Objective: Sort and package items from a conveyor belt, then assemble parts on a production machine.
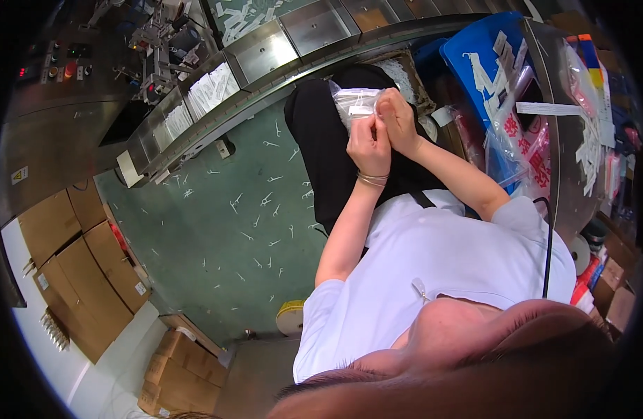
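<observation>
Above my lap, in black trousers, my two hands meet at the near edge of a clear plastic bag (353,99) with something white in or on it. My left hand (369,146), with thin bands at the wrist, has its fingers closed at the bag's edge. Beside it on the right, my right hand (399,122) curls its fingers against the same edge, the two hands' fingertips touching or nearly so. What exactly the fingertips pinch is partly hidden by the hands.
Ahead runs a metal conveyor of trays (260,54), some holding white strips. A machine with buttons (70,70) stands far left. A blue bin (468,49) and a metal worktop (569,167) lie right. Small white forked pieces (265,200) litter the green floor; cardboard boxes (84,279) stand left.
</observation>
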